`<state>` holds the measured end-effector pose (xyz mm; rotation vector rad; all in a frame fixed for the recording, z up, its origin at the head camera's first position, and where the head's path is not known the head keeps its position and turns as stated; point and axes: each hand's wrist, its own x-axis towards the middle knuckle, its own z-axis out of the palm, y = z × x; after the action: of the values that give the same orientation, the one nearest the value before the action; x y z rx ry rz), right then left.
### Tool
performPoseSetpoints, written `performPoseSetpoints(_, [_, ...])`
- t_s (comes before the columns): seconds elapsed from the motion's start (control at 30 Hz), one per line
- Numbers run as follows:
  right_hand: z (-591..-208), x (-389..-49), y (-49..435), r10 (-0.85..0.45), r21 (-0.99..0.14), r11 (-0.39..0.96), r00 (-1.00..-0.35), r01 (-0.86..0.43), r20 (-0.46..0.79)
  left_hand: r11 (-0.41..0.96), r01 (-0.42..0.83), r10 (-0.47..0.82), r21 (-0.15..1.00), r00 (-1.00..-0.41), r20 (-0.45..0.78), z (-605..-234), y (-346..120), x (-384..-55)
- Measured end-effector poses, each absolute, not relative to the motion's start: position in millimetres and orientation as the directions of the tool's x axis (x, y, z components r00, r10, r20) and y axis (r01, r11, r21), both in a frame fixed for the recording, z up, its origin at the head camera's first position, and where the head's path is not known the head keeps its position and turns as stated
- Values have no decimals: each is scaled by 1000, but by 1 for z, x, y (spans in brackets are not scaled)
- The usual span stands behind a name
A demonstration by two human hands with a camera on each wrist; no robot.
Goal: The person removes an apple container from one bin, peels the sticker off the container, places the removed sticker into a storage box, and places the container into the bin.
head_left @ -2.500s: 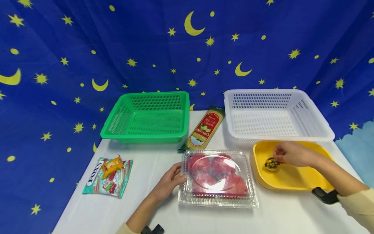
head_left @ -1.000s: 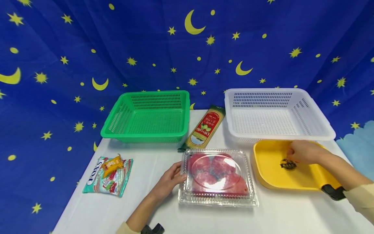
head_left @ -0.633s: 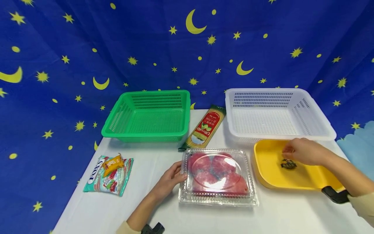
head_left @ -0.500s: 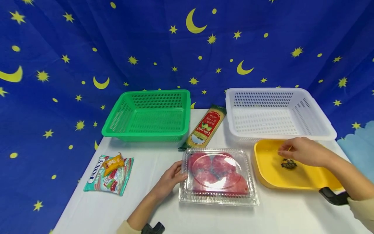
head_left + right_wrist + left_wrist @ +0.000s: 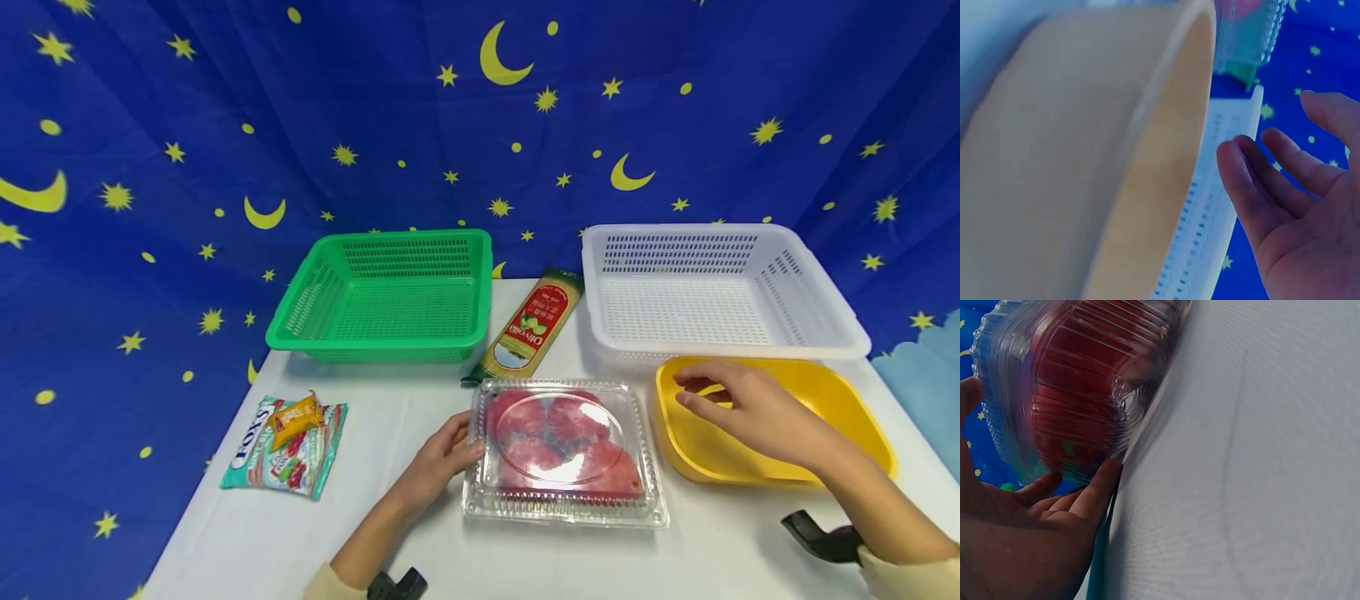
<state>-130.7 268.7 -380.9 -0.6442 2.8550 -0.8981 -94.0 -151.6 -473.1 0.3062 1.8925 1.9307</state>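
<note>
A clear plastic clamshell box of round red fruit sits on the white table. My left hand rests at its left side. The left wrist view shows the fingertips touching low on the box wall and the thumb beside the lid rim. Over the left part of the yellow tray hovers my right hand, its fingers loosely bent and apart, with nothing between them. In the right wrist view the tray's side stands beside that hand. The dark-labelled item in the tray is hidden under the hand.
Behind stand a green basket and a white basket, with a pack of pasta between them. At the left, a small orange packet lies on a teal FOX'S candy bag. A starry blue cloth hangs behind.
My right hand shifted right in the tray with the dark-labelled item, let it go, then lifted and moved left with its fingers spread. The left hand stayed at the box.
</note>
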Motion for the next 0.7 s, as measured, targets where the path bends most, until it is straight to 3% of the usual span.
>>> performPoseSetpoints(0.37, [-397,-122,239,-359,-660,680,-930,-320,82,-14,-127,461,992,-881,-106,-475,-153,-95])
performPoseSetpoints(0.7, [-410,-114,217,-346,-596,720,-928,-356,137,-17,-136,462,991,-880,-113,-474,-153,-94])
